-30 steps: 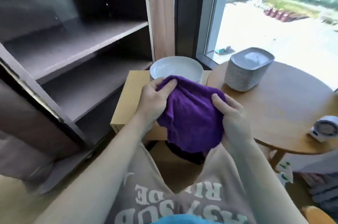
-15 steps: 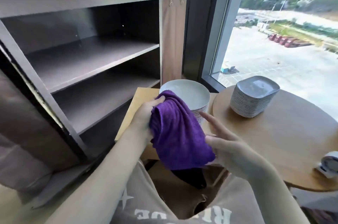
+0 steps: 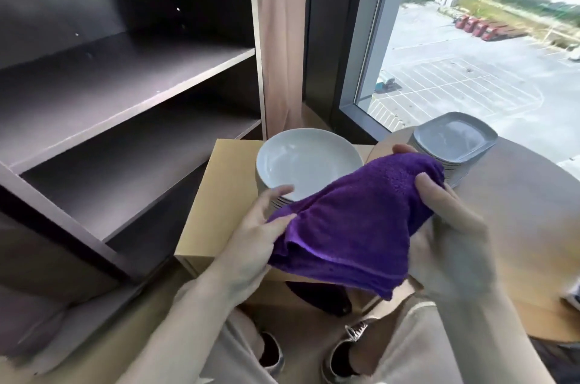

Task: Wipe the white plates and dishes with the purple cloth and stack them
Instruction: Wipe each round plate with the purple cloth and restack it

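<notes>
Cloth (image 3: pixel 351 226), bunched, held in the air at centre. Right hand (image 3: pixel 452 226) grips its 3 o'clock end, thumb on top; left hand (image 3: pixel 251 245), fingers straight, touches its 9 o'clock edge. Round plates (image 3: pixel 307 161) stacked on a box (image 3: pixel 219 195) at 11 o'clock; square plates (image 3: pixel 455 140) stacked on the counter (image 3: pixel 518 211) at 1 o'clock.

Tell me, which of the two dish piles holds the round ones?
The pile of round white dishes on the light wooden box, beside the shelves. The other pile, on the round table, holds squarish plates.
</notes>
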Available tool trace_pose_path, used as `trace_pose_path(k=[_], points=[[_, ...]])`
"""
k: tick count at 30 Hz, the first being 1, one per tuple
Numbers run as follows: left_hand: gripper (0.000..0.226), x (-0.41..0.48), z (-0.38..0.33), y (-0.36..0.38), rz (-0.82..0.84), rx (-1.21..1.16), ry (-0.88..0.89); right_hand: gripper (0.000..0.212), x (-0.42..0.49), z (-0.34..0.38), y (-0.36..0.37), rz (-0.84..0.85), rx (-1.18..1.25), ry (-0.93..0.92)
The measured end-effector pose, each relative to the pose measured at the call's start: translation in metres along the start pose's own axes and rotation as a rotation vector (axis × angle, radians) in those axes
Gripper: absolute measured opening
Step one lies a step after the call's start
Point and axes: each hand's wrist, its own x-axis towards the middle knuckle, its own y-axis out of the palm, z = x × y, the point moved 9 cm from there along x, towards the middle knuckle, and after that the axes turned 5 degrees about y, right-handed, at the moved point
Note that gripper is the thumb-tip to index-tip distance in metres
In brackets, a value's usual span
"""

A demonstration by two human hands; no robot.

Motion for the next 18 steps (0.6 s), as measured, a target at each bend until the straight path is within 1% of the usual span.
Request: trace_pose_path(k=[3, 5, 6, 7, 8, 9, 10, 11, 12, 13, 14, 15, 16, 17, 18], points=[[0.022, 0.004, -0.003, 0.002, 0.017, 0.407, 0.110, 0.060, 0.010, 0.001, 0.006, -0.023, -0.031, -0.016], [0.017, 0.003, -0.015, -0.006, -0.062, 0.688, 0.212, 0.058, 0.016, -0.002, 0.009, -0.037, -0.054, -0.022], [0.019, 0.000, -0.026, -0.009, -0.125, 0.732, 0.281, 0.057, 0.019, -0.004, 0.010, -0.036, -0.058, -0.021], [0.023, -0.004, -0.038, -0.009, -0.164, 0.680, 0.363, 0.056, 0.021, -0.006, 0.012, -0.033, -0.062, -0.023], [0.027, -0.008, -0.049, -0.006, -0.151, 0.573, 0.439, 0.054, 0.024, -0.008, 0.014, -0.024, -0.064, -0.023], [0.032, -0.011, -0.055, 0.001, -0.082, 0.449, 0.483, 0.054, 0.026, -0.011, 0.015, -0.010, -0.063, -0.019], [0.038, -0.013, -0.058, 0.013, 0.028, 0.357, 0.493, 0.054, 0.029, -0.014, 0.016, 0.002, -0.061, -0.012], [0.046, -0.014, -0.057, 0.026, 0.137, 0.329, 0.491, 0.055, 0.031, -0.017, 0.017, 0.013, -0.054, -0.005], [0.054, -0.015, -0.056, 0.035, 0.208, 0.340, 0.498, 0.057, 0.033, -0.020, 0.018, 0.018, -0.056, -0.002], [0.057, -0.014, -0.055, 0.040, 0.228, 0.354, 0.501, 0.058, 0.035, -0.021, 0.017, 0.007, -0.078, -0.005], [0.055, -0.010, -0.052, 0.039, 0.204, 0.342, 0.491, 0.057, 0.035, -0.022, 0.016, -0.014, -0.131, -0.018], [0.050, -0.006, -0.050, 0.036, 0.163, 0.295, 0.466, 0.054, 0.035, -0.021, 0.015, -0.037, -0.217, -0.045], [0.043, -0.002, -0.047, 0.031, 0.130, 0.235, 0.436, 0.047, 0.034, -0.020, 0.015, -0.064, -0.365, -0.091], [0.038, 0.000, -0.042, 0.027, 0.110, 0.174, 0.399, 0.041, 0.030, -0.016, 0.015, -0.111, -0.591, -0.168], [0.035, 0.001, -0.036, 0.024, 0.103, 0.118, 0.364, 0.036, 0.024, -0.011, 0.014, -0.191, -0.879, -0.265]])
